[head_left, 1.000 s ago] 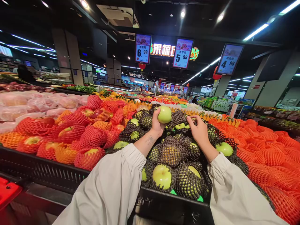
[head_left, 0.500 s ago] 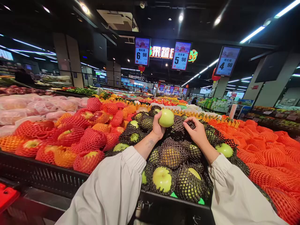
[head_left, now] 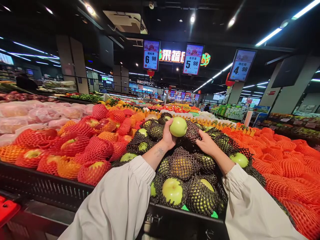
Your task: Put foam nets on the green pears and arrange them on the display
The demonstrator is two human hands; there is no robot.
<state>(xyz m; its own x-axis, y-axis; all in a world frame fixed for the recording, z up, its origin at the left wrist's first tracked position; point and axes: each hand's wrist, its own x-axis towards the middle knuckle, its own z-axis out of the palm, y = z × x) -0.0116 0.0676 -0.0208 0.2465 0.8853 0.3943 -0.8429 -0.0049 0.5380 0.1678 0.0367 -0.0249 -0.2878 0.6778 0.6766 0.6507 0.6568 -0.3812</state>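
My left hand (head_left: 168, 135) is closed around a bare green apple (head_left: 178, 126), raised just above a heap of green apples in black foam nets (head_left: 186, 166). My right hand (head_left: 208, 145) is beside it, fingers pinched on a black foam net (head_left: 193, 131) that it lifts from the heap right next to the apple. Both arms wear pale long sleeves and reach over the front of the black crate (head_left: 175, 216).
Red and orange netted apples (head_left: 80, 143) fill the bin to the left. Orange-netted fruit (head_left: 287, 166) covers the bin to the right. Pink wrapped produce (head_left: 30, 115) lies far left. Price signs (head_left: 192, 60) hang overhead. A red object (head_left: 7, 210) sits at the lower left.
My left hand has carried the apple slightly right. My right hand has turned and pulled the black net up toward the apple.
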